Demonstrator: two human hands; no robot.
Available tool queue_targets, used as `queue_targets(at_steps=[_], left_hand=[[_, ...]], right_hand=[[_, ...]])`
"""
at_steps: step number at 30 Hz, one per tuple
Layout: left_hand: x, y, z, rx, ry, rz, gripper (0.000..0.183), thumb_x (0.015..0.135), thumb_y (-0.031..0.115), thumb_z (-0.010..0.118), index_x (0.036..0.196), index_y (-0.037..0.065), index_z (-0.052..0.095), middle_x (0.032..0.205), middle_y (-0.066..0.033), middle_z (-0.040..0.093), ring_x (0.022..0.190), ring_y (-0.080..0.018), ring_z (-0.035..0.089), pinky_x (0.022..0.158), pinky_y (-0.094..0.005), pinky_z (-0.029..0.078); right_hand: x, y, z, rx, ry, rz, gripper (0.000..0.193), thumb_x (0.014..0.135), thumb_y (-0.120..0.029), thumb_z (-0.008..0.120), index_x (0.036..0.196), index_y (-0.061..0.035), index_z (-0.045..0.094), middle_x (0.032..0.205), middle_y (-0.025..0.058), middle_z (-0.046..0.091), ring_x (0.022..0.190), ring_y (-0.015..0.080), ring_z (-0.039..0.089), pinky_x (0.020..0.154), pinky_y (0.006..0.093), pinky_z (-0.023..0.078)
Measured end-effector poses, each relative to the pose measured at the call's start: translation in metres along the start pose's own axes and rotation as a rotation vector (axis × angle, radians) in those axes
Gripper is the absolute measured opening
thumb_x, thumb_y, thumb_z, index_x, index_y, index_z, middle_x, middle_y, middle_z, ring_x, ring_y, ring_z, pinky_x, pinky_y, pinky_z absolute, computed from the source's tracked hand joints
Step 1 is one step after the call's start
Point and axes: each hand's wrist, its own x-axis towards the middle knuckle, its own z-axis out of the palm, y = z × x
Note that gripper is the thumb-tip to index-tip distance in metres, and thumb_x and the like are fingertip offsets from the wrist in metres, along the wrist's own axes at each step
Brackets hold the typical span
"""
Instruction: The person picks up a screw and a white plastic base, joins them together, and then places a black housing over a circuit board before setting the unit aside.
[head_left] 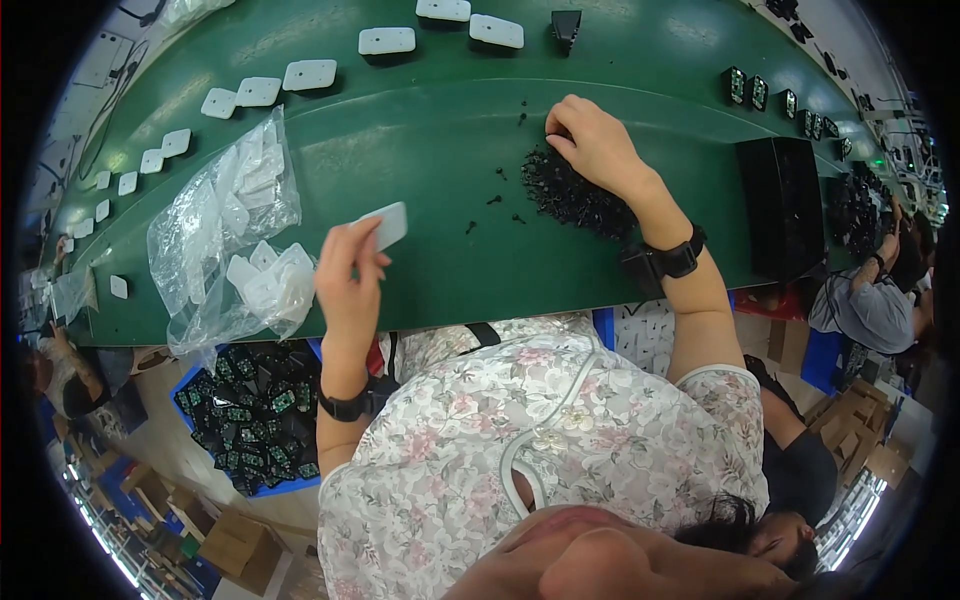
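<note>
My left hand (348,258) is closed on a small white plastic cover (393,226), pinching it between thumb and fingers above the green table (420,150). Farther out and to the right, my right hand (595,145) rests at the far edge of a heap of small black parts (560,192). Its fingers are curled down, and whatever lies between their tips is hidden. Several loose black pieces (493,199), each with a thin stem, are scattered left of the heap. Clear plastic bags (225,215) holding more white covers lie left of my left hand.
White covers (310,74) form a curved row along the table's far and left side. A black box (780,205) stands at the right, with small circuit-board units (760,93) beyond it. A blue bin (262,488) of black units sits below the near edge. Other people sit at both ends.
</note>
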Motion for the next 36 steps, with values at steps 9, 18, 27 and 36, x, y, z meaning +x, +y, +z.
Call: queue_targets(at_steps=[9, 18, 27, 36], left_hand=[[0.029, 0.017, 0.051, -0.176, -0.144, 0.037, 0.013, 0.088, -0.001, 0.058, 0.099, 0.001, 0.064, 0.08, -0.0064, 0.057, 0.056, -0.012, 0.057, 0.048, -0.0231, 0.044], [0.034, 0.017, 0.064, -0.201, -0.135, 0.072, 0.011, 0.088, -0.002, 0.058, 0.097, 0.001, 0.064, 0.079, -0.0074, 0.058, 0.058, -0.0139, 0.059, 0.05, -0.0239, 0.048], [0.024, -0.006, 0.05, -0.206, -0.05, -0.01, 0.013, 0.091, -0.002, 0.053, 0.099, 0.001, 0.063, 0.082, -0.0072, 0.058, 0.057, -0.0112, 0.058, 0.049, -0.0223, 0.046], [0.02, -0.005, 0.054, -0.213, -0.092, 0.016, 0.013, 0.09, -0.002, 0.055, 0.1, 0.001, 0.063, 0.084, -0.0069, 0.058, 0.055, -0.0106, 0.057, 0.048, -0.0219, 0.045]], right_hand=[[-0.001, -0.012, 0.009, 0.19, 0.169, 0.025, 0.009, 0.082, -0.007, 0.062, 0.088, -0.0037, 0.057, 0.085, 0.0077, 0.056, 0.078, 0.0244, 0.056, 0.069, 0.0332, 0.047], [-0.002, -0.031, 0.012, 0.458, 0.183, 0.22, 0.009, 0.084, -0.01, 0.064, 0.091, -0.0048, 0.062, 0.088, 0.0047, 0.06, 0.08, 0.0194, 0.057, 0.063, 0.0304, 0.047], [-0.005, -0.036, 0.014, 0.094, 0.14, 0.042, 0.01, 0.08, -0.013, 0.067, 0.088, -0.007, 0.064, 0.083, 0.0049, 0.056, 0.079, 0.0223, 0.054, 0.071, 0.0336, 0.045], [-0.007, -0.055, 0.043, 0.018, 0.122, -0.071, 0.015, 0.075, -0.012, 0.069, 0.085, -0.0071, 0.059, 0.083, 0.007, 0.056, 0.083, 0.0279, 0.055, 0.073, 0.0374, 0.045]])
